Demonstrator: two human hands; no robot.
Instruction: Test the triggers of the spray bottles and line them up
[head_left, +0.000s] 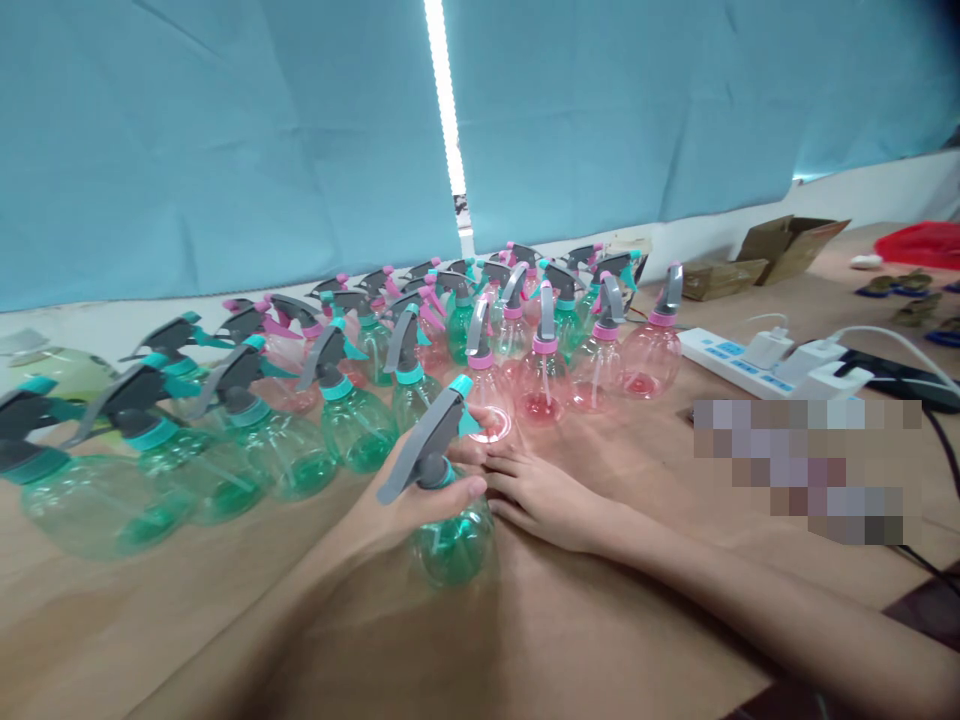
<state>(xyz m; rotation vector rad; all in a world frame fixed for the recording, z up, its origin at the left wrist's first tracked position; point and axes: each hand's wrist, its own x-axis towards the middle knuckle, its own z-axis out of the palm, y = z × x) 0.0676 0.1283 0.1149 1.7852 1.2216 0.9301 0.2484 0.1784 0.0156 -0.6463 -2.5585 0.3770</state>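
Note:
My left hand [431, 490] is closed around the neck of a green spray bottle [454, 545] with a grey trigger head and a turquoise nozzle. Its thumb lies across the front of the neck, and the fingers go behind. The bottle is held nearly upright, low over the table or on it; I cannot tell which. Reaching in from the right, my right hand [536, 495] has its fingers stretched out beside the bottle and my left fingertips. Whether they touch the bottle is unclear. Just behind stands a pink spray bottle [544, 385], among several pink and green ones.
Green spray bottles [289, 460] line the left side. To the right lie a white power strip [731, 362] with plugs and cables, and a pixelated patch. Cardboard boxes [787, 250] and a red bag [919, 245] are farther back. A blue sheet [300, 140] hangs behind the brown table [600, 620].

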